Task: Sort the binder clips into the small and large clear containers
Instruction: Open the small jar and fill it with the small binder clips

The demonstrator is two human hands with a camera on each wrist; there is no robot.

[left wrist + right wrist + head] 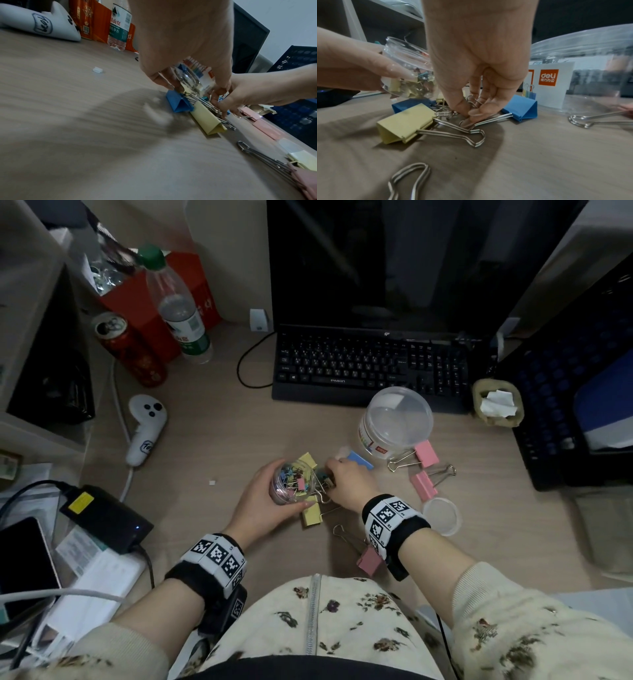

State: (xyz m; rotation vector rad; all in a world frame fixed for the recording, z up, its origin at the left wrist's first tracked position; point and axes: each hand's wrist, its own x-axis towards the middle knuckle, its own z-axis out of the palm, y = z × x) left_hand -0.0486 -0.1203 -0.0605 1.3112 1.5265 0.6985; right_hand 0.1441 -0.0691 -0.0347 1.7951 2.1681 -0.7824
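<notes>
My left hand (274, 491) grips the small clear container (294, 479), tilted and holding several small coloured clips, just above a pile on the desk. My right hand (471, 112) reaches down into that pile and pinches the wire handles of a clip whose body is hidden. Around it lie a yellow large clip (406, 124) and two blue large clips (522, 108) (409, 105). The large clear container (394, 422) stands open behind, to the right. Pink large clips (426, 453) (424, 484) (368, 559) lie scattered near my right wrist.
A clear round lid (442, 515) lies right of my right wrist. A keyboard (370, 368) and monitor fill the back. A water bottle (178, 313), red can (133, 354) and white controller (145, 429) stand left; a black crate (565, 405) is right.
</notes>
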